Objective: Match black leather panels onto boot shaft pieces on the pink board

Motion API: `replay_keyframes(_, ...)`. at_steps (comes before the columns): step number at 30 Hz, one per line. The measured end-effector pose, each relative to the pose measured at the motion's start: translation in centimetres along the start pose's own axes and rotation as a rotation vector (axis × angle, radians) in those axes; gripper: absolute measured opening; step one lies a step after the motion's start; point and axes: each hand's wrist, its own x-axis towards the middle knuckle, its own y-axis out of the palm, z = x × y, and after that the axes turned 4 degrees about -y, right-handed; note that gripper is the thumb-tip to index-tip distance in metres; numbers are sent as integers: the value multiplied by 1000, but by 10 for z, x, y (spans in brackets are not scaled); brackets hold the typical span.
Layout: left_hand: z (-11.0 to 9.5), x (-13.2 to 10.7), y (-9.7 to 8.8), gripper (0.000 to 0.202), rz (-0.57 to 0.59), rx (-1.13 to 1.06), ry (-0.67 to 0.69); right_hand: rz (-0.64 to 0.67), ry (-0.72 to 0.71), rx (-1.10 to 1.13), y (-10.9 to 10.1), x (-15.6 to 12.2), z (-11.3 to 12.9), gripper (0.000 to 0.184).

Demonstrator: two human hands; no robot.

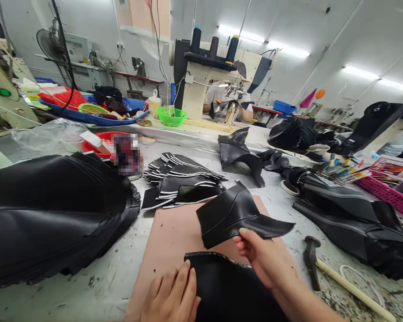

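Between thumb and fingers, my right hand (255, 250) grips the lower edge of a stitched black leather piece (228, 210), held up over a pinkish board (168, 228). My left hand (174, 290) lies with fingers stretched out along the left edge of a larger black leather panel (231, 286). That panel rests on the board, its upper edge pale and uneven; its lower part runs out of view. Just beyond the board is a pile of black pieces with white edges (184, 176). Another shaped black piece (238, 154) stands behind them.
A large stack of black panels (53, 210) fills the left side. On the right lie a hammer (312, 259) and more black leather parts (356, 219). A sewing machine (195, 89) stands at the back, with a person working behind it. A green basket (171, 117) sits nearby.
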Motion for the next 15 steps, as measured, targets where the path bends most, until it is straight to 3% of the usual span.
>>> replay_keyframes(6, -10, -4, 4, 28, 40, -18, -81, -16, 49, 63, 39, -22, -20, 45)
replay_keyframes(15, -13, -3, 6, 30, -9, -58, -128, 2, 46, 159, 48, -26, -19, 41)
